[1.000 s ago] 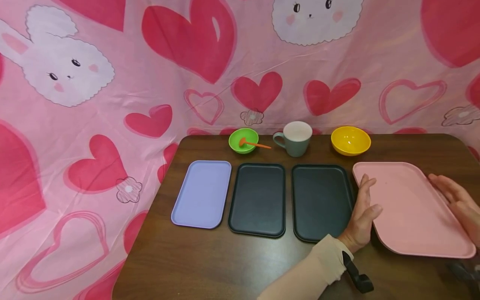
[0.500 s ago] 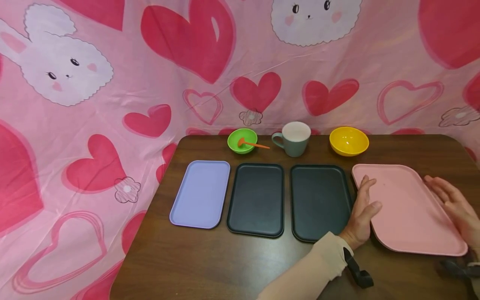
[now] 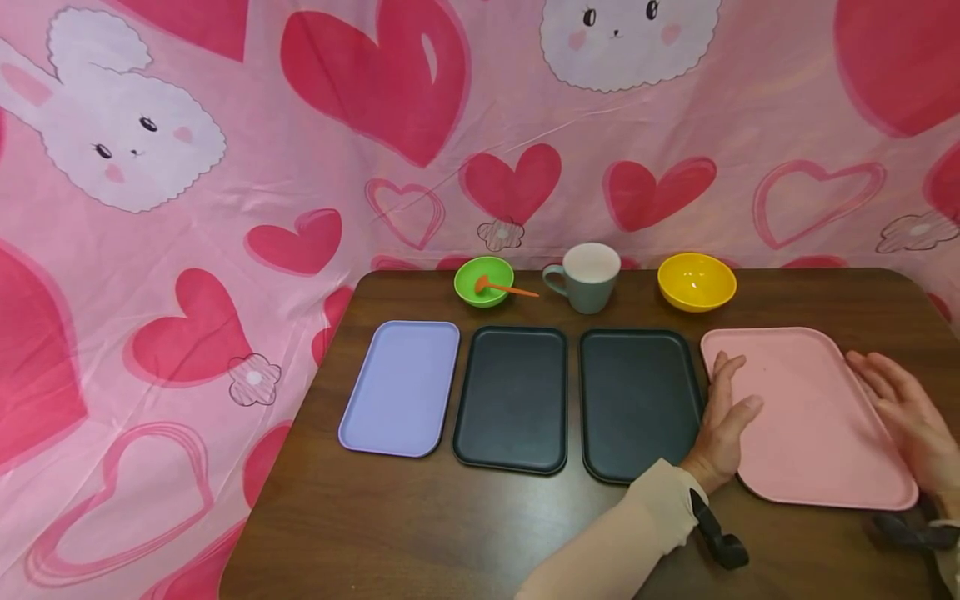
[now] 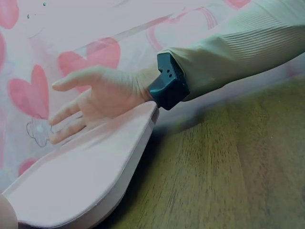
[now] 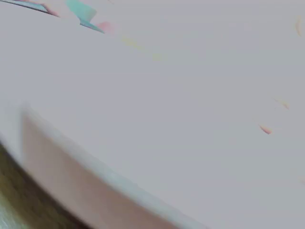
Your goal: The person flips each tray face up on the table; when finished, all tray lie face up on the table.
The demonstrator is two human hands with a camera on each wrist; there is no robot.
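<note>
A pink tray (image 3: 810,417) lies at the right end of the row of trays. My left hand (image 3: 720,433) is at its left edge with the fingers extended and the thumb over the rim. Along the opposite edge, my right hand (image 3: 903,412) has its palm turned towards the tray and its fingers extended. The left wrist view shows that right hand (image 4: 107,95) beyond the far rim, thumb uppermost, and a bit of my left hand (image 4: 5,214) at the lower left corner. In the right wrist view a pale, blurred surface fills nearly everything and no hand shows.
Left of the pink tray, two black trays (image 3: 637,404) (image 3: 512,400) and a lavender tray (image 3: 401,387) stand in a row on the brown table (image 3: 420,533). Behind them are a green bowl (image 3: 468,293) with an orange spoon (image 3: 510,290), a grey-green mug (image 3: 592,287) and a yellow bowl (image 3: 697,283).
The pink tray's right side has shifted left and the tray appears slightly smaller. My right hand has moved left with it, while my left hand has stayed nearly in place.
</note>
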